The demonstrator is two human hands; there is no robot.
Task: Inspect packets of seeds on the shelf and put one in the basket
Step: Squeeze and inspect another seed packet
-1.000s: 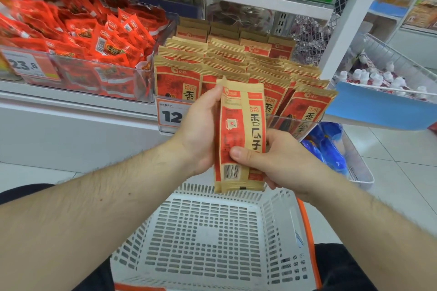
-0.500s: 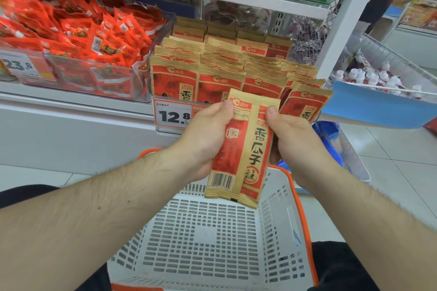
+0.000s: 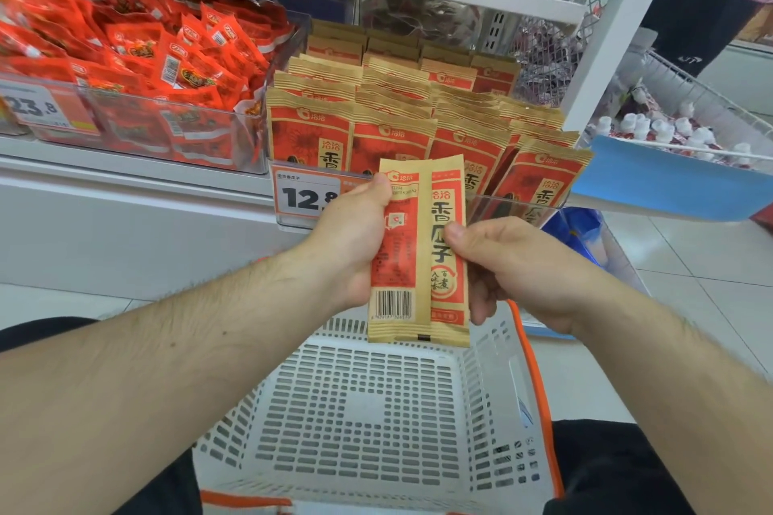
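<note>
While the white basket (image 3: 368, 410) waits below my forearms, I hold one seed packet (image 3: 418, 255) upright just above its far rim, barcode side toward me. My left hand (image 3: 355, 238) wraps the packet's left edge, thumb near the top; my right hand (image 3: 506, 259) pinches the right edge midway, thumb on the face. It looks light and flat, a crinkly paper-like pouch that bends easily, so I judge the side edges or sealed ends the best places to grip. My fingers behind it are hidden, and the small print is too fine to read. Beyond, more packets (image 3: 393, 138) stand in rows on the shelf (image 3: 125, 176); my left hand covers part of the price tag (image 3: 303, 197).
</note>
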